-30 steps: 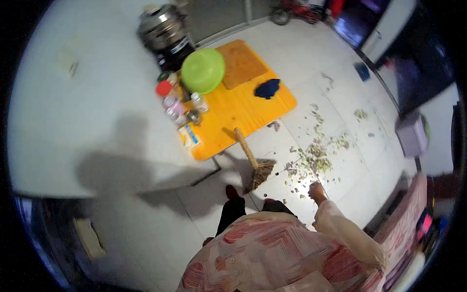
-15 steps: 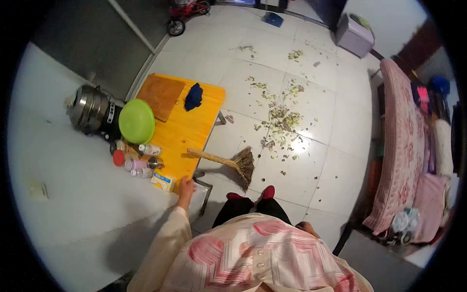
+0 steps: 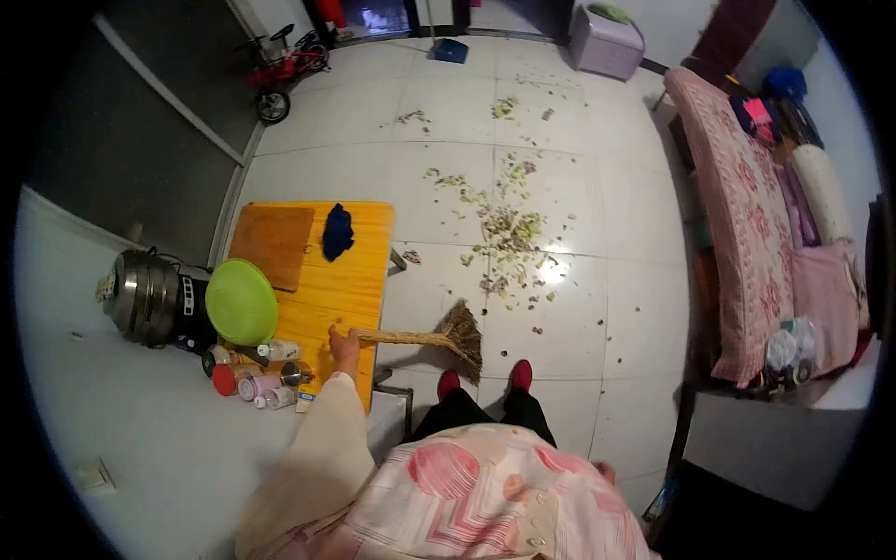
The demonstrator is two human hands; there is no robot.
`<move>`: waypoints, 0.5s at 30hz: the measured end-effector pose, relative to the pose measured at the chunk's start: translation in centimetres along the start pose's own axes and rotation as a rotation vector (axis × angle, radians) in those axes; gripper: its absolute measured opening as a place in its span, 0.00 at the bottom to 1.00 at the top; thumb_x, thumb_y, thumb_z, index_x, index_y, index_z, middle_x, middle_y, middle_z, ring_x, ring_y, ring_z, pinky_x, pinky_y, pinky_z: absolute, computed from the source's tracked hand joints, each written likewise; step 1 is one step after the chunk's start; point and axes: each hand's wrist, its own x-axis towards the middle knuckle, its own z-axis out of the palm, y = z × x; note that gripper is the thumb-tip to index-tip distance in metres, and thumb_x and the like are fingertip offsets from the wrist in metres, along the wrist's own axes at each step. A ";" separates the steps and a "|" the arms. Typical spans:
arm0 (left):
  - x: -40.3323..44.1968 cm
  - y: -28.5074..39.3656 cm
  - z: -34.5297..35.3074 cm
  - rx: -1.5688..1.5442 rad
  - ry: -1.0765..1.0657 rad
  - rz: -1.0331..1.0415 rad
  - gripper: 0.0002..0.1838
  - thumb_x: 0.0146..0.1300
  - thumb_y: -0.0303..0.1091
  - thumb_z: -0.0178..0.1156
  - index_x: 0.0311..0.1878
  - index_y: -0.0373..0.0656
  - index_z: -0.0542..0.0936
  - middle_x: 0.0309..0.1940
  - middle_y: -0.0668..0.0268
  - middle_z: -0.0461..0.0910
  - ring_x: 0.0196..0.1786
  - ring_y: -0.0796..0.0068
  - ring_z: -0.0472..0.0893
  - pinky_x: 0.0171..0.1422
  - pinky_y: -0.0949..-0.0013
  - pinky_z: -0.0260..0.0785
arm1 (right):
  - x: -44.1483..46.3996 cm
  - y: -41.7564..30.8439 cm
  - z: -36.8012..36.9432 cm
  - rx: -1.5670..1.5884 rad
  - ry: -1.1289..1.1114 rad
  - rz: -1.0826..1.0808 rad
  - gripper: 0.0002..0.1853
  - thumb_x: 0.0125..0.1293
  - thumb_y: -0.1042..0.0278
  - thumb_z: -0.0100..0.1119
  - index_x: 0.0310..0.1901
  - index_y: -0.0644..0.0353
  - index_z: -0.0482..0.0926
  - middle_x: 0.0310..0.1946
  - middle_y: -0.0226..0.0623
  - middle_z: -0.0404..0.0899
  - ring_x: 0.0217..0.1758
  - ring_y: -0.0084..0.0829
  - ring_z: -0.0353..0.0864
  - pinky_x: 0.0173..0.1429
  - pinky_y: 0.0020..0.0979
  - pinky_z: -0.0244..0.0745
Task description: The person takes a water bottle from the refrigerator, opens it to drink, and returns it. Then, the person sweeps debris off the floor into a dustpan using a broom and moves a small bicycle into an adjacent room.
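Observation:
A straw broom [image 3: 401, 337] leans from the yellow table's edge, its brush head fanned out above the floor near my red shoes. My left hand [image 3: 344, 352] is at the end of its handle, over the table [image 3: 350, 297], with the fingers closed round it. My right hand [image 3: 605, 471] shows only in part beside the patterned shirt, and its fingers cannot be made out. Green and brown scraps [image 3: 509, 229] lie scattered over the white tiles beyond the broom.
On the table are a green basin [image 3: 242, 301], a brown board [image 3: 271, 245], a dark blue cloth [image 3: 338, 232] and several jars. A steel pot [image 3: 145, 297] stands left. A blue dustpan [image 3: 449, 50] and red bike [image 3: 285, 70] are far off. A pink-covered bench [image 3: 742, 224] runs along the right.
The view has turned, placing the table at the left. My left hand has come up from the table's near corner and taken hold of the broom handle. My right hand has drawn back beside my body.

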 end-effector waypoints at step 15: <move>2.4 8.7 8.2 0.722 -0.404 0.480 0.22 0.53 0.41 0.57 0.46 0.32 0.74 0.44 0.45 0.75 0.47 0.52 0.74 0.51 0.60 0.65 | -4.1 -0.6 1.0 0.160 -0.017 0.281 0.13 0.61 0.62 0.49 0.35 0.65 0.75 0.23 0.37 0.78 0.23 0.25 0.76 0.27 0.28 0.72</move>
